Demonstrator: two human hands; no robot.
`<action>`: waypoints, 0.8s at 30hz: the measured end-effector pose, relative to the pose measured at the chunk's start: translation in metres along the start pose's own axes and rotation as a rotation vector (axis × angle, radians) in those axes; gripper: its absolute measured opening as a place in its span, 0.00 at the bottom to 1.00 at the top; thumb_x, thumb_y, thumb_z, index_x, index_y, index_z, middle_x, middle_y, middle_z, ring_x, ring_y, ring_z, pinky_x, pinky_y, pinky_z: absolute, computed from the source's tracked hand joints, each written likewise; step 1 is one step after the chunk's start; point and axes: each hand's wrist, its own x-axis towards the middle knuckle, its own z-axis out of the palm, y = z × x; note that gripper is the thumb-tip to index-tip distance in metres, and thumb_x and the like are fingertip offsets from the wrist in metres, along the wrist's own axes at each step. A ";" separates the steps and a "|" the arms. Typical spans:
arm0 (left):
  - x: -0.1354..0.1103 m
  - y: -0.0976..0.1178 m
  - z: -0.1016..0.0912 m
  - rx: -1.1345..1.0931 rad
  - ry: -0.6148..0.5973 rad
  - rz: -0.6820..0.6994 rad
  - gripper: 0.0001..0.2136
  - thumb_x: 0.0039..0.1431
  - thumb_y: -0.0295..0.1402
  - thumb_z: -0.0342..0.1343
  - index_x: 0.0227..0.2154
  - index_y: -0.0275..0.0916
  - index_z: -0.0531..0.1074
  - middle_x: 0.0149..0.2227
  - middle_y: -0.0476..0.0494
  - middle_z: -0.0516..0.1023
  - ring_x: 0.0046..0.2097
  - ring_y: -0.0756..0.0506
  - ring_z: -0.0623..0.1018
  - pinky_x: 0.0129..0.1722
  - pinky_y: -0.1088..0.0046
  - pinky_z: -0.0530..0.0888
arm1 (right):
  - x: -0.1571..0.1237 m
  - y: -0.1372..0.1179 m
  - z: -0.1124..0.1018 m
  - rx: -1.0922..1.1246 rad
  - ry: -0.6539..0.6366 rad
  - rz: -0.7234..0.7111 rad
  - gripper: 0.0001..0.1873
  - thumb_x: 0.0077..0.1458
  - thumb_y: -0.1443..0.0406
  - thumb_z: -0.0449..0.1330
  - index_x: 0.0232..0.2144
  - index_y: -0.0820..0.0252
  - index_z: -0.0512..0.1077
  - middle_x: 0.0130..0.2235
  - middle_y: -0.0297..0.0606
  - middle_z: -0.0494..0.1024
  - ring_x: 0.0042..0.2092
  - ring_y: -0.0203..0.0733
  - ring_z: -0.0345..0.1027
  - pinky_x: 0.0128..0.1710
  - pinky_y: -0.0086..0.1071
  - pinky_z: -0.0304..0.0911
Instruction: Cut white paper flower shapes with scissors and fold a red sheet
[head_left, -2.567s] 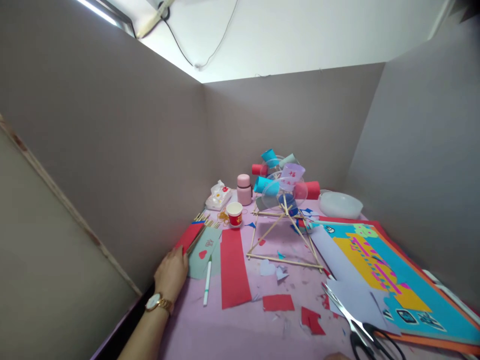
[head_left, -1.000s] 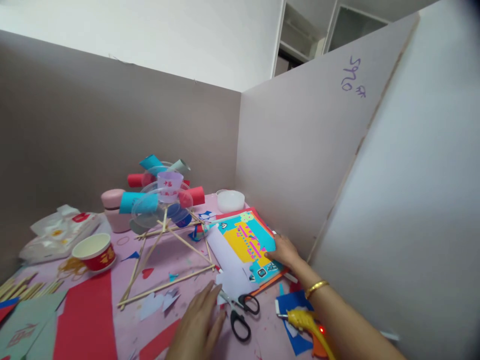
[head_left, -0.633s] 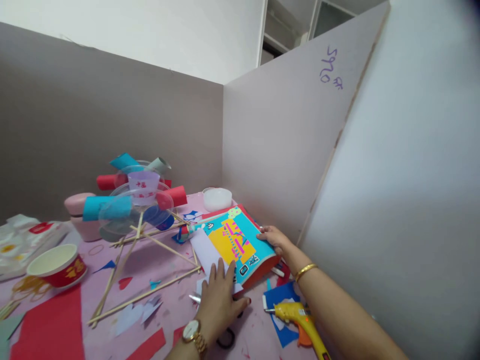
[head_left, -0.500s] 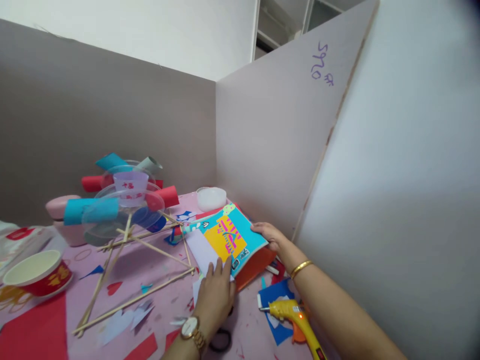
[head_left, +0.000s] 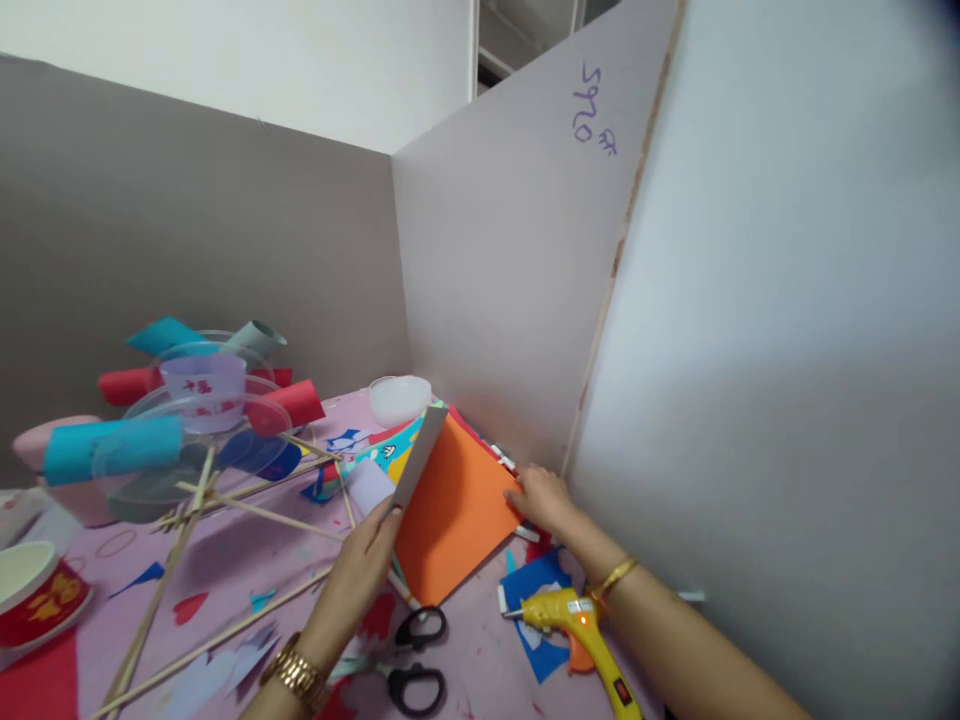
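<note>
My left hand point(head_left: 364, 560) is closed on the raised edge of the patterned cover point(head_left: 421, 455) of a paper pack, its grey inner side tilted up. Part of its turquoise printed face point(head_left: 391, 450) shows to the left. Under the lifted cover lies a bright orange sheet of paper point(head_left: 457, 510). My right hand point(head_left: 541, 497) is at that sheet's right corner, thumb on its edge; the other fingers are partly hidden. Black-handled scissors point(head_left: 416, 660) lie near my left hand, blades mostly covered. A yellow glue gun point(head_left: 570, 612) with a lit light rests below my right hand.
To the left stands a stick frame point(head_left: 199, 500) carrying clear discs, a lilac cup point(head_left: 204, 390) and coloured paper tubes point(head_left: 112, 447). A red paper bowl point(head_left: 41, 595), paper scraps point(head_left: 247, 660) and a white plastic bowl point(head_left: 401, 400) are on the pink tabletop. Grey partitions point(head_left: 502, 250) enclose the back and right.
The printed cover lay nearly flat; now my left hand has raised it leftward, exposing the orange sheet. My right hand has moved from the cover to the orange sheet's corner. The view has shifted right.
</note>
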 end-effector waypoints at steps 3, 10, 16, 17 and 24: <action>-0.006 0.001 0.017 0.060 -0.109 0.036 0.22 0.63 0.35 0.34 0.55 0.33 0.64 0.55 0.43 0.71 0.56 0.46 0.69 0.55 0.69 0.65 | -0.010 -0.001 0.003 -0.214 0.017 -0.012 0.16 0.59 0.62 0.59 0.48 0.61 0.67 0.52 0.42 0.69 0.50 0.49 0.65 0.49 0.50 0.62; -0.021 0.009 0.045 0.329 -0.247 0.046 0.22 0.61 0.29 0.39 0.57 0.30 0.61 0.60 0.31 0.62 0.61 0.36 0.61 0.59 0.58 0.57 | -0.013 0.002 0.005 -0.440 0.013 0.009 0.15 0.60 0.61 0.57 0.47 0.62 0.68 0.47 0.41 0.73 0.45 0.45 0.70 0.44 0.45 0.66; -0.026 0.018 0.052 0.462 -0.274 0.034 0.30 0.55 0.41 0.53 0.59 0.33 0.58 0.61 0.30 0.58 0.61 0.28 0.57 0.54 0.50 0.61 | -0.008 0.011 0.005 -0.466 0.020 -0.001 0.13 0.61 0.62 0.56 0.46 0.61 0.69 0.46 0.40 0.73 0.43 0.43 0.70 0.43 0.43 0.67; -0.026 0.020 0.054 0.477 -0.270 0.029 0.31 0.53 0.40 0.55 0.59 0.34 0.58 0.61 0.29 0.58 0.61 0.26 0.57 0.53 0.48 0.61 | -0.008 0.011 0.004 -0.466 0.014 -0.003 0.12 0.61 0.62 0.57 0.45 0.62 0.69 0.46 0.40 0.73 0.43 0.43 0.71 0.43 0.42 0.67; -0.022 0.026 0.057 0.452 -0.252 0.069 0.18 0.62 0.27 0.45 0.55 0.32 0.64 0.55 0.27 0.66 0.57 0.30 0.65 0.49 0.53 0.65 | -0.013 0.009 -0.004 -0.373 0.098 -0.073 0.12 0.61 0.60 0.56 0.42 0.62 0.70 0.41 0.38 0.75 0.41 0.42 0.71 0.41 0.42 0.68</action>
